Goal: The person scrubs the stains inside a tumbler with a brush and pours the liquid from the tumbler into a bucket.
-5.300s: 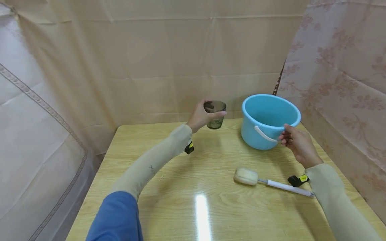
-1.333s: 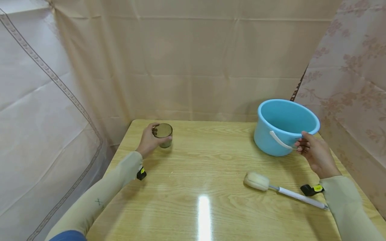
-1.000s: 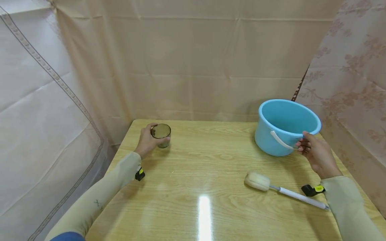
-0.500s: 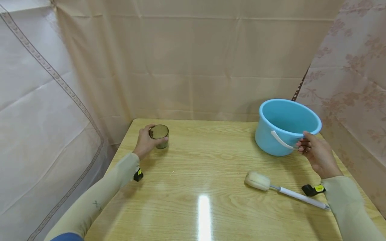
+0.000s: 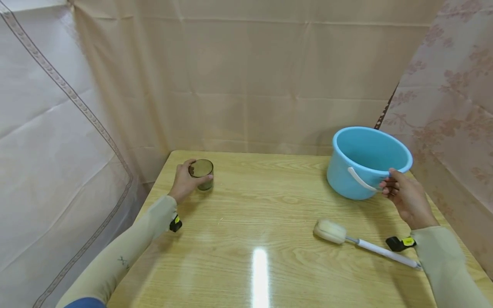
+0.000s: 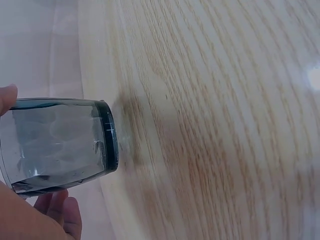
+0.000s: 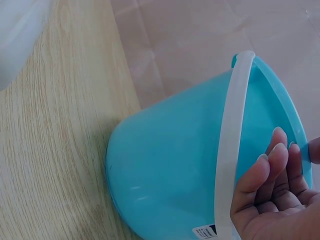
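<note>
My left hand (image 5: pixel 183 184) grips a smoky dark drinking glass (image 5: pixel 202 167) near the table's far left corner, thumb on the near side and fingers behind. The glass (image 6: pixel 60 142) stands upright, its thick base close over the wood in the left wrist view. At the right, my right hand (image 5: pixel 411 200) pinches the rim of a light blue plastic bucket (image 5: pixel 344 179) between thumb and fingers. The bucket's white handle (image 7: pixel 232 135) hangs down along its side. Below it lies a sponge bottle brush (image 5: pixel 330 231) with a white grip.
The wooden table (image 5: pixel 269 196) ends at a beige cloth (image 5: pixel 246 85) behind. A pale cloth (image 5: pixel 57 171) hangs on the left and a floral cloth (image 5: pixel 454 111) on the right, close to the bucket. A bright light reflection lies on the front of the tabletop.
My left hand has carried the glass from the back middle to the far left and lowered it, drifting slightly left in the last second. My right hand keeps its hold on the bucket rim.
</note>
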{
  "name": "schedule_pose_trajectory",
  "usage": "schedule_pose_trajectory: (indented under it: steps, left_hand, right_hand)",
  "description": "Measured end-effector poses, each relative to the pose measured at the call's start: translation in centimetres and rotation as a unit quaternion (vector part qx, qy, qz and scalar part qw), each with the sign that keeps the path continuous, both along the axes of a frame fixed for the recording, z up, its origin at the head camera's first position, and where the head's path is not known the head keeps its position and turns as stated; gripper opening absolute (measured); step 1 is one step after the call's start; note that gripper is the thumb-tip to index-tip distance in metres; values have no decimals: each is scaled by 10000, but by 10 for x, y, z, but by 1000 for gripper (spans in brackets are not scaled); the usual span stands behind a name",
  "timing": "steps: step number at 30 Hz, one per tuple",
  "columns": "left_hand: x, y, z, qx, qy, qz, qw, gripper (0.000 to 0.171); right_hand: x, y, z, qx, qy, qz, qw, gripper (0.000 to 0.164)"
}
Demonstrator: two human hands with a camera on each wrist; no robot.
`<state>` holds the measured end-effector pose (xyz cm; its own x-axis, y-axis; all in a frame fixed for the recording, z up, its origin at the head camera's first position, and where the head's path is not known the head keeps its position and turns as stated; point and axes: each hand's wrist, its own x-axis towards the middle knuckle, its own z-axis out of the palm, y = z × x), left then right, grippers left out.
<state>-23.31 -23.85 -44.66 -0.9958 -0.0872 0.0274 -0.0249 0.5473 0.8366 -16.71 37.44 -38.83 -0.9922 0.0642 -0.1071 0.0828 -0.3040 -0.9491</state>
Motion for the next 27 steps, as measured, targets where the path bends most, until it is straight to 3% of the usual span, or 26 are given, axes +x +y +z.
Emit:
schedule_pose_trajectory:
  steps: [13,27]
  left_hand:
    - [-1,0,-3,278,-118,-6,9995,97]
    - [3,-5,-7,179,-125,51,9997,101]
  right_hand:
    - [-2,-3,0,120,7,-70,9999,31]
    - [-1,-3,-1,67,-11,-84,9999,30]
